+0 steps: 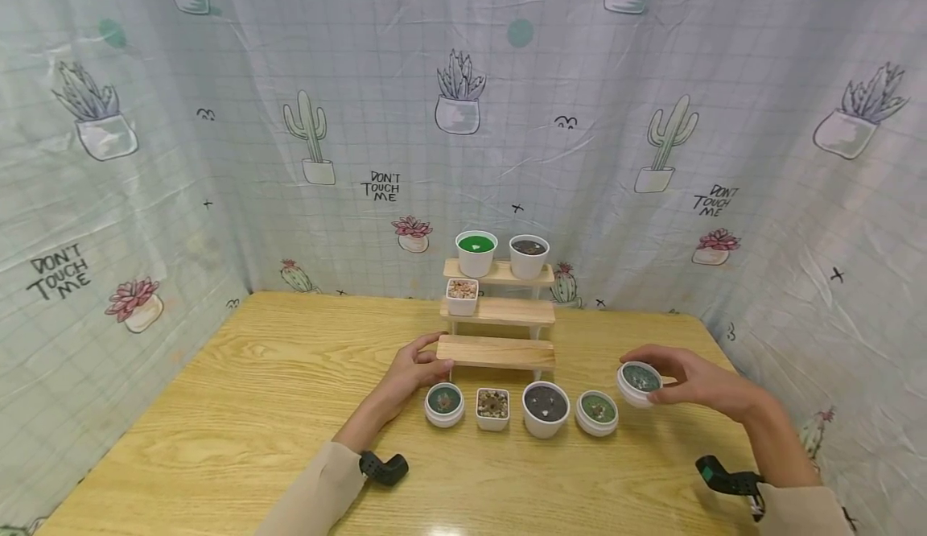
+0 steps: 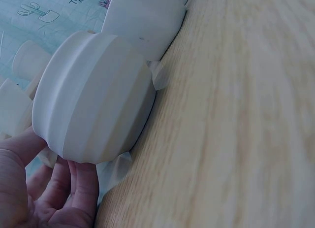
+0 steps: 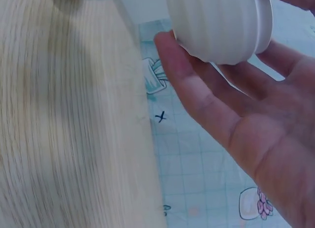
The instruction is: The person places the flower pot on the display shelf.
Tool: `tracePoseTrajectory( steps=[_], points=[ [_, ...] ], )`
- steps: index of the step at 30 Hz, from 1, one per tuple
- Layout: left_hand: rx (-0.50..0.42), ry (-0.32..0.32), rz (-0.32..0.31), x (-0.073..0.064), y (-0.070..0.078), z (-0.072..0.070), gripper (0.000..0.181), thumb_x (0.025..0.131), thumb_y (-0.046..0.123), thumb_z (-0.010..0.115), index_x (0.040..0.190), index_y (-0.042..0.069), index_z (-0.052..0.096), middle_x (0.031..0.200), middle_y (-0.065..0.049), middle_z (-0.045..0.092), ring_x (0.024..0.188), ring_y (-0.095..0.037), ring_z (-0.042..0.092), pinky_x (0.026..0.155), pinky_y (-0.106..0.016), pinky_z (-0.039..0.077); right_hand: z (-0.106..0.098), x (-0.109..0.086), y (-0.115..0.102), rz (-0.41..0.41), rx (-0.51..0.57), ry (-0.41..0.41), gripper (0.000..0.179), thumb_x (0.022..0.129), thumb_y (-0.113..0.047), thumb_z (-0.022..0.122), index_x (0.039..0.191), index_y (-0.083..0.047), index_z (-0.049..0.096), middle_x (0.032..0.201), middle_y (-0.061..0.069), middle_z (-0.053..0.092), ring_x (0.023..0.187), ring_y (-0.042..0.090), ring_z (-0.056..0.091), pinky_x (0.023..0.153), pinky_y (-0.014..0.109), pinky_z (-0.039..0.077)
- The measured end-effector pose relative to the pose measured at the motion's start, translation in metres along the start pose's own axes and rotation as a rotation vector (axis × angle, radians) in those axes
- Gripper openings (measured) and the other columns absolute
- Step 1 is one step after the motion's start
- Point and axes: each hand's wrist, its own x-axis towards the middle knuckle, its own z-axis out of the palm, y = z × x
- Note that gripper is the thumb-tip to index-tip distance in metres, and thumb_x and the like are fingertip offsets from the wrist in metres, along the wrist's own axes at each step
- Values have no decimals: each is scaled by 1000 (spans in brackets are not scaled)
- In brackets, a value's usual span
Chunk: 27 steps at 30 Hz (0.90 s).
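Note:
My right hand grips a round white pot with a dark green top, thumb on the near side. In the right wrist view this ribbed pot is held above the wooden table. My left hand holds the left end of the lowest step of a three-step wooden plant stand, thumb at its front edge and fingers behind. Below that step stands a row: a round pot, a square pebble pot, a larger dark-filled pot and another round pot.
On the top step are a green-topped pot and a dark-topped pot. A square pot with light pebbles sits at the left of the middle step. Behind the table hangs a cactus-print curtain, which also covers both sides.

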Motion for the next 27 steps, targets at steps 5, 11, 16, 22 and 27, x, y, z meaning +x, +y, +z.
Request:
tracePoseTrajectory(
  steps=[5, 11, 16, 22, 27],
  points=[
    [0, 1, -2, 0, 0, -1, 79, 94, 22, 78, 160, 12, 35, 101, -8, 72, 93, -14, 71, 84, -28, 60, 4, 5, -5, 32, -6, 51, 49, 98, -9, 67, 146, -6, 54, 145, 18, 58, 126, -10, 52, 97, 22, 49],
    [9, -5, -5, 0, 0, -1, 80, 94, 23, 78, 161, 12, 34, 100, -5, 72, 93, -14, 71, 84, -28, 60, 10, 11, -8, 67, -17, 106, 51, 98, -15, 69, 146, -6, 53, 147, 23, 54, 122, -10, 53, 95, 23, 50],
    [2, 2, -4, -1, 0, 0, 81, 94, 23, 78, 161, 12, 35, 100, -7, 72, 93, -15, 71, 84, -28, 60, 14, 21, -8, 81, -12, 140, 53, 98, -18, 71, 147, -10, 53, 149, 21, 53, 122, -9, 54, 94, 23, 51],
    [6, 1, 1, -1, 0, 0, 79, 94, 23, 78, 160, 13, 36, 99, -8, 72, 94, -15, 71, 85, -29, 60, 17, 40, -11, 82, -61, 185, 55, 96, -22, 74, 147, -14, 55, 149, 16, 55, 135, 20, 54, 103, 38, 49],
    [17, 0, 3, -2, 1, 0, 79, 94, 23, 78, 160, 12, 35, 95, -5, 71, 93, -15, 71, 84, -28, 59, 19, 56, -18, 69, -70, 202, 58, 96, -24, 75, 148, -11, 53, 151, 18, 53, 141, 45, 48, 105, 44, 48]
  ],
)
